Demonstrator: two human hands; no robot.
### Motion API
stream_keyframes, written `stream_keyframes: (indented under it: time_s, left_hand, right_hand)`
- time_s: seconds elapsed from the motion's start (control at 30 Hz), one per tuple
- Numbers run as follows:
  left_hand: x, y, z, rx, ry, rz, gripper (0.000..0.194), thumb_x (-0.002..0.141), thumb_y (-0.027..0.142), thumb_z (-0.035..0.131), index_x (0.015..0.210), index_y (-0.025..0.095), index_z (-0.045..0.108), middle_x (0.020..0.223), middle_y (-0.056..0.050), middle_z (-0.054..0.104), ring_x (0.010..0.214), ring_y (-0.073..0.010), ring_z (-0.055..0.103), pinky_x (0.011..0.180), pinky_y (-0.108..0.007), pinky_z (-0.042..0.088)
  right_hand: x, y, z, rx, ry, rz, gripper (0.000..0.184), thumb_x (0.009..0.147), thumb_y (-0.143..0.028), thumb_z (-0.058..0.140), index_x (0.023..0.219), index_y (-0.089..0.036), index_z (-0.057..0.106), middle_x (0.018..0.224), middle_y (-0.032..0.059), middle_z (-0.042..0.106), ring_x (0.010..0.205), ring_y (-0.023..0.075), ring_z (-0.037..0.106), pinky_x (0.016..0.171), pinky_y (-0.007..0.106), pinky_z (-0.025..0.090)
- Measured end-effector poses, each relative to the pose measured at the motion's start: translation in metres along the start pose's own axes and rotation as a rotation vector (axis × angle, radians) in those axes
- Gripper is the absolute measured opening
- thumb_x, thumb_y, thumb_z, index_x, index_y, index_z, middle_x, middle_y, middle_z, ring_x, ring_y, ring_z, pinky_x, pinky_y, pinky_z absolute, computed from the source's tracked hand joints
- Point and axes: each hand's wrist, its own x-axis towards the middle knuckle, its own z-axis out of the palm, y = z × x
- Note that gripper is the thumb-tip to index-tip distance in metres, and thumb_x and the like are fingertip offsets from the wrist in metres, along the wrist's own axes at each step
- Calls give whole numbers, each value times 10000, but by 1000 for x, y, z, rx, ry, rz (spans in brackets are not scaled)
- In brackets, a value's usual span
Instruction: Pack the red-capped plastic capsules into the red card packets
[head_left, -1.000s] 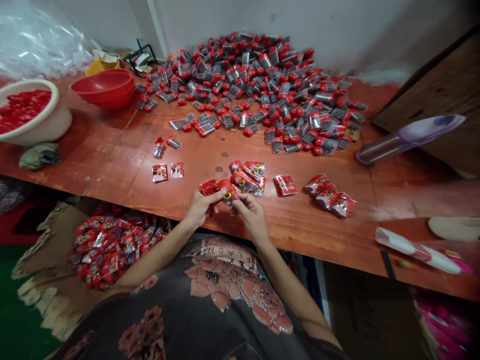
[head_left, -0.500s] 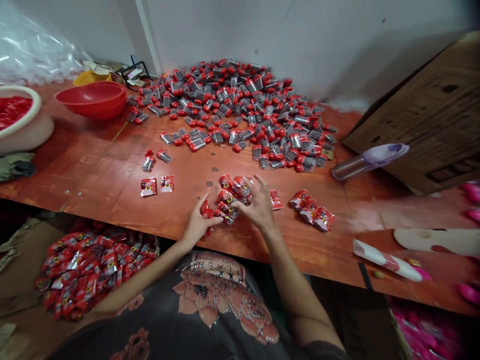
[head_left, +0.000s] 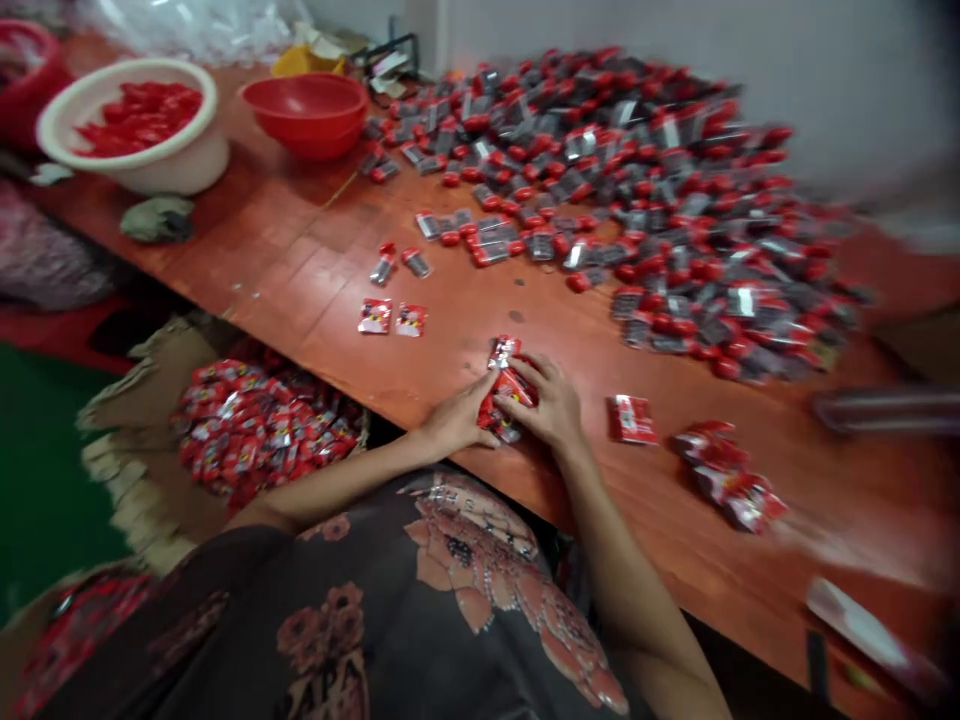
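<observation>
At the near edge of the table (head_left: 442,365), btwn my two hands, sits a small bunch of red packets (head_left: 519,388). My L hand (head_left: 456,420) is at its left side, thumb and fingers apart; my R hand (head_left: 555,402) curves over it from the right, fingers bent. Both look to touch the bunch, but w/ the blur & fingers in the way I can't tell if either has a firm grip. Step in hand, I'd judge: gathering & squaring up the bunch. Next move calls for light, even pressure from both sides, edges lined up, far end incl., where a shiny packet end (head_left: 504,350) pokes out past my fingers.

To my R, a lone packet (head_left: 632,420) lies flat, w/ a short row of packets (head_left: 731,475) beyond it. To my L, approx. side by side, two flat packets (head_left: 375,316), & just behind them two small red-capped containers (head_left: 382,265). Big heap of the same containers (head_left: 600,160) by the wall. Below the table, L side, a carton (head_left: 124,440) w/ lots more red packets.
</observation>
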Motion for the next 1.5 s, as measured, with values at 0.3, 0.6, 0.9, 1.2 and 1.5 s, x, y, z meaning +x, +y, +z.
stream_keyframes:
  time_s: [0.3, 0.6, 0.9, 1.2, 1.5]
  left_hand:
    - [-107, -39, -63, -127, 190, -85, 1068, 593, 193, 826, 1509, 289, 285, 1501, -96, 438, 1329, -303, 466, 1089, -445, 380]
    - [-243, -113, -182, -142, 923, -509, 843, 390, 75, 849, 1195, 214, 637, 1370, -94, 580, 1314, -332, 464, 1033, -369, 404]
    - [-277, -152, -159, -978, 1318, -673, 315, 608, 302, 841, 791, 141, 642, 614, 7, 617, 484, -88, 502, 488, -217, 432]
    - [-222, -82, -83, -1417, 684, -527, 251, 605, 154, 792, 833, 195, 694, 853, -79, 725, 827, -269, 686, 691, -388, 550]
    - [-177, -26, -91, -1172, 931, -377, 161, 645, 245, 821, 746, 221, 699, 744, 31, 716, 683, -148, 665, 698, -289, 560]
  right_hand:
    - [15, -97, 76, 150, -100, -197, 558, 770, -501, 673, 1296, -338, 584, 1350, 73, 556, 1226, 331, 519, 1020, 535, 406]
    - [92, -260, 183, 366, -312, -592, 553, 857, -525, 580, 1362, -314, 504, 1500, 84, 424, 1418, 353, 292, 1125, 646, 195]
    - [74, -100, 102, -55, 68, -190, 291, 910, -319, 511, 1113, -187, 673, 1139, 166, 620, 1134, 331, 542, 973, 555, 435]
    - [21, -134, 114, 422, -258, -167, 345, 903, -374, 526, 1173, -204, 655, 1058, 137, 681, 984, 307, 628, 851, 498, 514]
    - [23, -198, 109, 822, -437, -114, 386, 764, -505, 700, 1112, -344, 657, 1007, 7, 691, 935, 252, 657, 839, 434, 543]
